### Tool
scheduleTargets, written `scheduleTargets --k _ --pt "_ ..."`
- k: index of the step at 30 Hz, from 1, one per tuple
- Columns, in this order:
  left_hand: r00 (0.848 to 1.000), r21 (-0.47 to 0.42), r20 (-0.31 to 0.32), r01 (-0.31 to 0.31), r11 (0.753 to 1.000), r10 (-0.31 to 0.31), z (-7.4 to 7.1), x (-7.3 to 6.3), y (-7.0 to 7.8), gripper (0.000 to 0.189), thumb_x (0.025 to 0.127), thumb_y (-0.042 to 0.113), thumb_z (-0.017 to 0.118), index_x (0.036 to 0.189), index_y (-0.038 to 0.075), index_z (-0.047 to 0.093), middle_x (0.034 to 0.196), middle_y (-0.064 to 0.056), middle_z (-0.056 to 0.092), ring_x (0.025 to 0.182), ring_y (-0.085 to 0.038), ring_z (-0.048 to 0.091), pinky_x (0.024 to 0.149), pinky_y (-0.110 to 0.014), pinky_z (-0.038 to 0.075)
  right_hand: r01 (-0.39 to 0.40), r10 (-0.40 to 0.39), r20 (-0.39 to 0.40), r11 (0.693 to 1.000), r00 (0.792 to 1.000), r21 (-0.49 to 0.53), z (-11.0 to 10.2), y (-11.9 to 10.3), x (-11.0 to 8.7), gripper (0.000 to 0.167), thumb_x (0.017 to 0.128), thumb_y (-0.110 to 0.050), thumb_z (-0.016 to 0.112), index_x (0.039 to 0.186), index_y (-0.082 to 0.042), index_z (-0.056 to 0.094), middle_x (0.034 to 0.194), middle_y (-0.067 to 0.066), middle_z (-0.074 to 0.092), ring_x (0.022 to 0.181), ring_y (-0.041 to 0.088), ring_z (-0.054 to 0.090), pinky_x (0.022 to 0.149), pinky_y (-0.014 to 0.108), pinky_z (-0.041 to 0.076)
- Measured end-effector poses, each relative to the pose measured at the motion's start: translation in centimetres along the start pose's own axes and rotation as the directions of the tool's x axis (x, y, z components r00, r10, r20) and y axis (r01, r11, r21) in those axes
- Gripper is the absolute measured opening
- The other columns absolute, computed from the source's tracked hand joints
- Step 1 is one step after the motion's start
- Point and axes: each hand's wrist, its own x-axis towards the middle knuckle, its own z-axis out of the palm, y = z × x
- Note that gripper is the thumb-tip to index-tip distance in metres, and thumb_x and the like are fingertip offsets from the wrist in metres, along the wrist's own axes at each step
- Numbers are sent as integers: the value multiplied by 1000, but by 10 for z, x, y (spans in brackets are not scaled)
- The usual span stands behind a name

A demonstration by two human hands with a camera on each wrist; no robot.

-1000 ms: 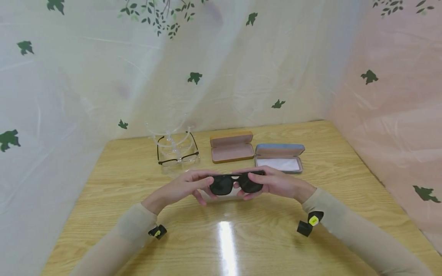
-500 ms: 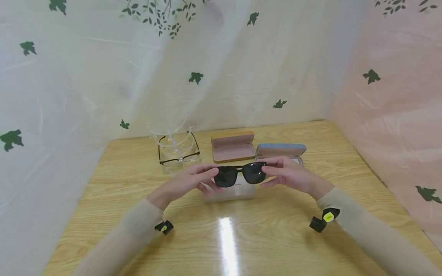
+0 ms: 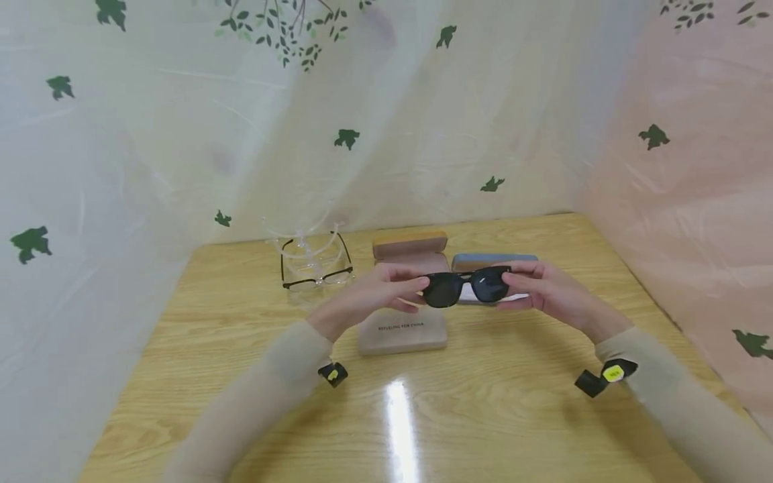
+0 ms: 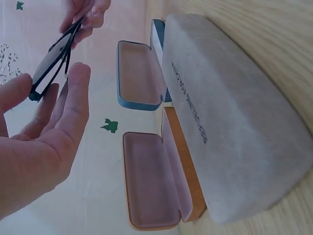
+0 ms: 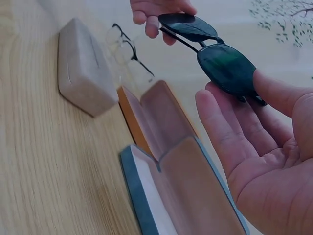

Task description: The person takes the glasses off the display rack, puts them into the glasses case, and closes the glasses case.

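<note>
Black sunglasses (image 3: 466, 287) are held up level above the table by both hands. My left hand (image 3: 386, 292) pinches one end of the frame between thumb and fingers. At the other end, my right hand (image 3: 546, 294) pinches the frame the same way. In the left wrist view the temples look folded behind the lenses. A closed grey-beige glasses case (image 3: 403, 332) with lettering lies below the left hand. Behind the sunglasses stands an open blue case (image 3: 495, 258) with a white cloth inside, partly covered by the right hand. An open orange case (image 3: 410, 243) with a pinkish lining stands left of it.
Black half-rim eyeglasses (image 3: 317, 280) sit on a clear display stand (image 3: 306, 251) at the back left. The wooden table (image 3: 483, 416) ends at a leaf-patterned curtain (image 3: 386, 134) behind and at the sides.
Both hands have carried the sunglasses to the right and further back, away from above the grey-beige case, whose lettering now shows. The cases and stand have stayed put.
</note>
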Motion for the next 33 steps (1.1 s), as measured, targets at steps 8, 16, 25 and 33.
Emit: scheduleTargets --k 8,16,25,33 --pt "996 8 -52 66 998 -66 12 40 -5 36 101 16 66 132 -3 63 116 -15 70 115 -46 63 92 -45 59 -84 68 -159 992 985 -98 -22 -1 -13 22 106 -4 51 114 -7 71 108 7 69 94 19 70 93 54 55" --pt "981 -53 -125 146 988 -151 19 75 -14 37 99 7 66 132 -9 60 112 -15 69 96 -28 72 98 -48 54 -200 109 -379 957 919 -210 -38 9 -16 10 101 -13 65 108 -9 71 92 4 70 86 17 67 85 41 62" --pt "940 -138 -212 241 961 -266 29 105 -23 29 96 -5 66 123 -12 62 91 -13 68 76 -20 66 83 -35 62 -279 111 -510 923 853 -265 -58 26 -12 42 97 -18 73 125 9 56 91 -1 74 81 14 72 79 36 63" --pt "920 -139 -277 247 959 -277 40 117 -27 12 94 -6 68 105 -11 64 89 -18 68 67 -21 65 76 -35 64 -293 123 -548 927 827 -234 -67 32 -12 39 94 -19 76 122 4 62 91 0 75 79 13 72 77 34 63"
